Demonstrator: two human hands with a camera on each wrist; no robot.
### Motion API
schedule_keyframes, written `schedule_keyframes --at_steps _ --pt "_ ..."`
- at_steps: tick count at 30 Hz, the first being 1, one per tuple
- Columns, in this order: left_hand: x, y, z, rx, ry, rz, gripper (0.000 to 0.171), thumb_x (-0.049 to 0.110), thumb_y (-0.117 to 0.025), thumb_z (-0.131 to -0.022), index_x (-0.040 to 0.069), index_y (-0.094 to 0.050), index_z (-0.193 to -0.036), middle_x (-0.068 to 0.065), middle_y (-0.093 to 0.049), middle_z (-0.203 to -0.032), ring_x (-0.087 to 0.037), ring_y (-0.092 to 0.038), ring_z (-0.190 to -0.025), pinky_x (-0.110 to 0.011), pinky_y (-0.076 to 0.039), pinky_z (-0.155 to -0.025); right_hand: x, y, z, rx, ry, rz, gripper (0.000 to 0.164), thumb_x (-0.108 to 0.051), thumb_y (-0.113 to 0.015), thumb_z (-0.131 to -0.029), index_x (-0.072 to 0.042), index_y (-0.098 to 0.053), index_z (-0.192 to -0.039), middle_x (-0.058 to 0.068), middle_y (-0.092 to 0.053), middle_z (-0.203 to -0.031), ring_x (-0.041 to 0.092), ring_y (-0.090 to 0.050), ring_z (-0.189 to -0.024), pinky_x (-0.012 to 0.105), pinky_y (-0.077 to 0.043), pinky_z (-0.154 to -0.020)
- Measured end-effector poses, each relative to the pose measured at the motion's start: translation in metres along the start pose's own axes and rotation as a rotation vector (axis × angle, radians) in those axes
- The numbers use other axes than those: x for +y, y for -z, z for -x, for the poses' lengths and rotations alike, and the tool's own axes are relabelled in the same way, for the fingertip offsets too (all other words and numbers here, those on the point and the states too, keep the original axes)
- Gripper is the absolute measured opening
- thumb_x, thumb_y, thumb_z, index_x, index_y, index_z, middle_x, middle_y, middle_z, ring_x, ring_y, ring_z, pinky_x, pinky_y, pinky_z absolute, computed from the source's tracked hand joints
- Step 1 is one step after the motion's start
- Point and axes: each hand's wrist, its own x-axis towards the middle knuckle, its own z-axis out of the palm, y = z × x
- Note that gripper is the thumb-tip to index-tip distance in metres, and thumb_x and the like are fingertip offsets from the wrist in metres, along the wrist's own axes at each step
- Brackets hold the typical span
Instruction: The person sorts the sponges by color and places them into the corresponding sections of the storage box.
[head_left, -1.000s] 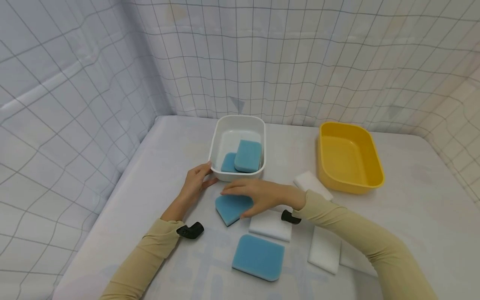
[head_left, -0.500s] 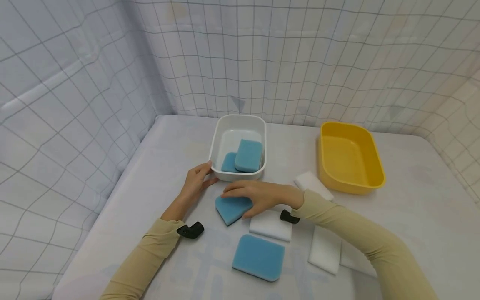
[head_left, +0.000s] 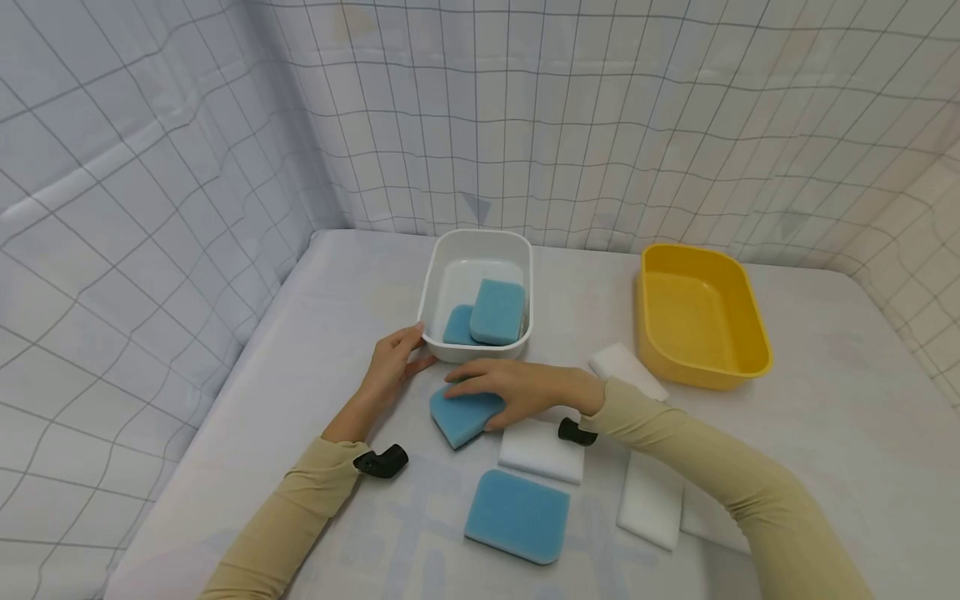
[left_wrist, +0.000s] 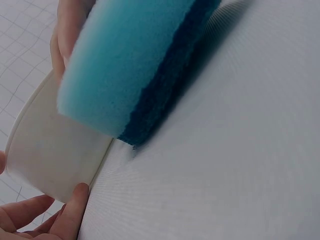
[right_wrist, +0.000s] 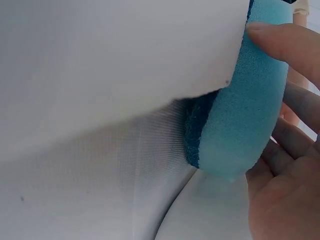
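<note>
In the head view my right hand (head_left: 517,390) grips a blue sponge (head_left: 459,417) with a dark scouring layer below, on the table before the white tub (head_left: 476,353). The right wrist view shows the thumb on one edge of this sponge (right_wrist: 245,110) and fingers behind it; one sponge corner is raised. My left hand (head_left: 388,367) holds the tub's near left corner, fingertips against its outer wall. Two blue sponges (head_left: 497,312) lie in the tub, one partly over the other. Another blue sponge (head_left: 517,516) rests flat nearer the person.
A yellow tub (head_left: 693,312) stands at the back right. Several white pads lie around the right forearm, including one white pad (head_left: 542,451) beside the right hand and another white pad (head_left: 627,372) near the yellow tub. Gridded curtains (head_left: 480,108) enclose the table's back and sides.
The right hand's fingers have closed slightly more on the sponge, which has shifted very little. The left hand and both tubs stay practically where they were.
</note>
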Motion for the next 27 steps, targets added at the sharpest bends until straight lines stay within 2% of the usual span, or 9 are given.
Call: schedule_keyframes --at_steps 7,17,27 --pt "0.0005 -0.0003 -0.0003 0.008 0.005 -0.001 0.053 0.031 -0.038 -0.102 -0.007 -0.037 -0.139 -0.02 -0.036 -0.144 -0.029 -0.037 -0.136 -0.029 -0.052 -0.096 0.0001 -0.0002 -0.0006 -0.018 -0.023 0.001 0.06 -0.024 -0.07 -0.084 -0.013 -0.046 -0.139 0.011 -0.04 -0.145 0.025 -0.036 -0.136 0.038 -0.037 -0.112" --pt "0.0014 -0.001 0.0 0.008 0.003 0.012 0.053 0.03 -0.038 -0.102 -0.007 -0.037 -0.139 -0.021 -0.036 -0.143 -0.029 -0.037 -0.135 -0.029 -0.052 -0.096 -0.001 0.0024 -0.0009 -0.018 -0.014 0.005 0.059 -0.025 -0.07 -0.084 -0.013 -0.047 -0.137 0.01 -0.043 -0.141 0.022 -0.04 -0.131 0.036 -0.038 -0.111" --pt "0.002 -0.0009 -0.0004 0.006 0.002 0.002 0.052 0.031 -0.038 -0.102 -0.006 -0.038 -0.139 -0.02 -0.037 -0.144 -0.029 -0.038 -0.134 -0.033 -0.05 -0.099 -0.0008 0.0053 -0.0003 0.034 0.04 0.049 0.058 -0.026 -0.071 -0.084 -0.011 -0.049 -0.136 0.01 -0.046 -0.137 0.023 -0.042 -0.129 0.036 -0.039 -0.11"
